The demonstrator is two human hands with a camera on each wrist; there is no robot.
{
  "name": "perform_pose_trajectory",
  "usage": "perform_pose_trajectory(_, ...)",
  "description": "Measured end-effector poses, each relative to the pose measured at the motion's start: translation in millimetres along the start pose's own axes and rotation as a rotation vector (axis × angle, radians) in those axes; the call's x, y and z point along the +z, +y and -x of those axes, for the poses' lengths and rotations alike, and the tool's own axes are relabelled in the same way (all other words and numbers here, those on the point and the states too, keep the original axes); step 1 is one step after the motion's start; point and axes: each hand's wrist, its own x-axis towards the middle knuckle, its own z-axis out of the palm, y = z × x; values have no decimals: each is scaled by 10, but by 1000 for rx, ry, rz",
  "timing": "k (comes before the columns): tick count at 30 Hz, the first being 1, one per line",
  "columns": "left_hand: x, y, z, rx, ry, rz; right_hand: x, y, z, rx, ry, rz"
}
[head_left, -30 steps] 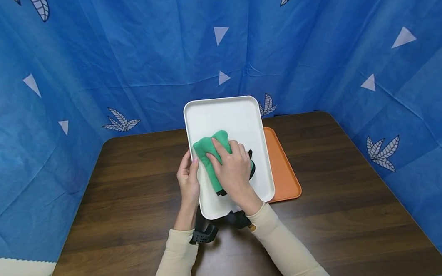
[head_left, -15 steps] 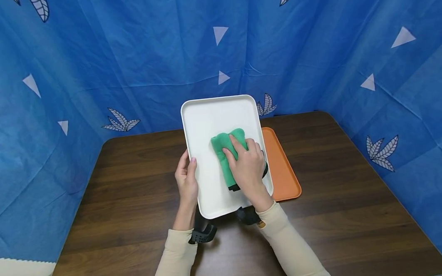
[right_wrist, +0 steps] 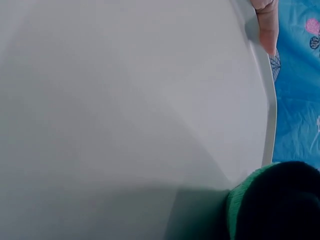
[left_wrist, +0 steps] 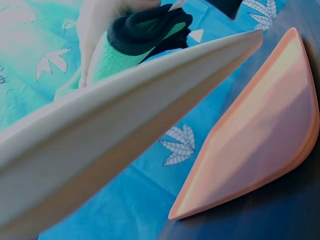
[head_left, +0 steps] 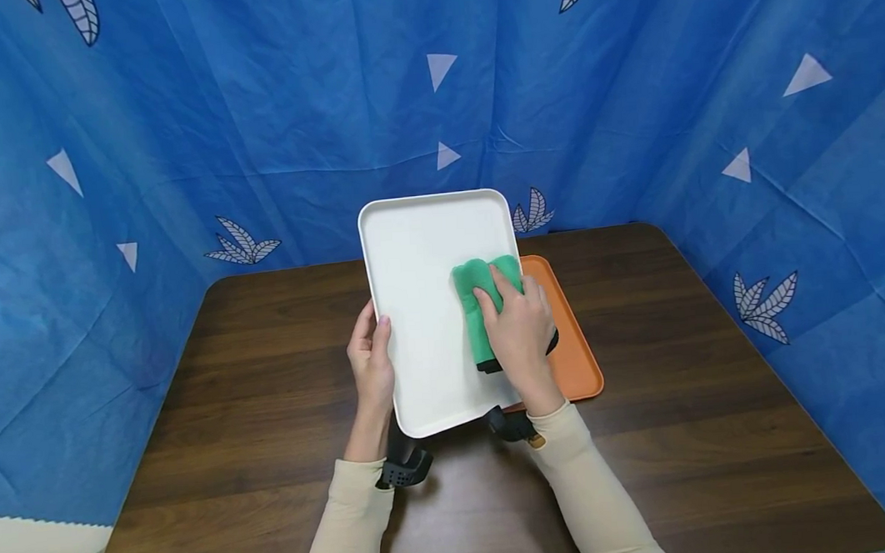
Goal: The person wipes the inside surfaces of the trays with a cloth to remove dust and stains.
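A white rectangular tray (head_left: 430, 327) is held up, tilted, by my left hand (head_left: 372, 364), whose thumb lies over the left rim with the fingers behind it. My right hand (head_left: 522, 327) grips a folded green cloth (head_left: 477, 308) with black edging against the tray's right side. In the left wrist view the tray's underside (left_wrist: 115, 135) fills the middle, and the cloth's dark folded edge (left_wrist: 145, 30) shows above its rim. The right wrist view shows the tray's inner face (right_wrist: 125, 100) and the cloth's dark end (right_wrist: 280, 205) at lower right.
An orange tray (head_left: 570, 353) lies on the brown wooden table (head_left: 687, 364), partly covered by the white one in the head view. A blue patterned curtain (head_left: 313, 108) hangs behind and along both sides of the table.
My right hand has slid the green cloth rightward across the white tray, from near its left side to its right edge. The tray has shifted slightly left with my left hand.
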Motion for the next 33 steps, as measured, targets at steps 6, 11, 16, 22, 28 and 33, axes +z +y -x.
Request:
perform_pose_trajectory(6, -9, 0, -5, 4, -1, 0, -11, 25, -18, 32, -13, -23)
perform_pose_trajectory(11, -4, -2, -8, 2, 0, -1, 5, 20, -11, 42, -7, -24)
perform_pose_trajectory(16, -2, -3, -10, 3, 1, -5, 33, -2, 4, 46, -3, -19)
perform_pose_trajectory(22, 2, -1, -4, -6, 4, -7, 49, -68, 39, 24, -6, -16)
perform_pose_trajectory(28, 13, -1, 2, -23, 13, -7, 64, -160, 85, -1, -18, -6)
perform_pose_trajectory(33, 22, -2, -1, -29, 27, -7, 82, -241, 114, -46, 6, -3)
